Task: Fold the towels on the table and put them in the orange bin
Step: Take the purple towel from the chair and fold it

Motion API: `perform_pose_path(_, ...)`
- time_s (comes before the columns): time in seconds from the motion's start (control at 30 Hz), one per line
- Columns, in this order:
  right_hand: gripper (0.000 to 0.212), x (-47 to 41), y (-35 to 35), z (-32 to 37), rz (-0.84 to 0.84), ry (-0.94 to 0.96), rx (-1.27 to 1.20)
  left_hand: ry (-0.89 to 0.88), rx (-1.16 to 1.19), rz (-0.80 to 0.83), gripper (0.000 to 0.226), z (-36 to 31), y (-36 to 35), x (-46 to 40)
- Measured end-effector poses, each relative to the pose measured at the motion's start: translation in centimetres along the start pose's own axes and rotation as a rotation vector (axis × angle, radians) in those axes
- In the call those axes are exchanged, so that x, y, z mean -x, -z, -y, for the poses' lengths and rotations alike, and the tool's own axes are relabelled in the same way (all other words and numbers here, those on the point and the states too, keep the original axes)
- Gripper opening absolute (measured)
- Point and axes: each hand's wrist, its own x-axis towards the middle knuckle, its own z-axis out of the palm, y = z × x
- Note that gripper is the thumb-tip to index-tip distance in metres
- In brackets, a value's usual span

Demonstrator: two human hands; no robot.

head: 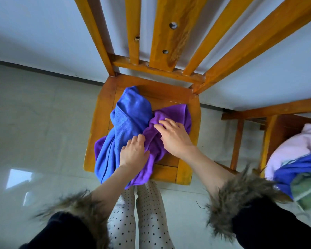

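Right, wooden chair [185,169] seat is the work surface, no orange bin in view. Blue towel [124,123] and purple towel [171,114] lie crumpled on it, overlapping, hanging over the front edge. Both soft, light, limp microfibre; they'll sag and bunch, so I'd take them by corners or a hem. My left hand [133,153] is curled into the fabric at the seam between them; my right hand [174,135] rests flat, fingers spread, on the purple.
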Motion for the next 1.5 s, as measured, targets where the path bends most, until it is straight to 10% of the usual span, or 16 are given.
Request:
perform_pose_path(0.33,0.02,2.7,0.9,0.7,-0.05,-0.071,-0.243,0.072,0.687,-0.053,0.023,-1.5,1.1,3.6)
perform_pose_path(1.03,0.013,16.7,31.1,5.8,-0.412,0.073,-0.52,-0.485,0.353,-0.463,0.022,-11.6,23.7,17.1)
perform_pose_path(1.5,0.026,22.7,43.4,9.2,-0.746,0.125,-0.526,-0.357,0.446,-0.801,0.009,-13.0,34.0,22.3)
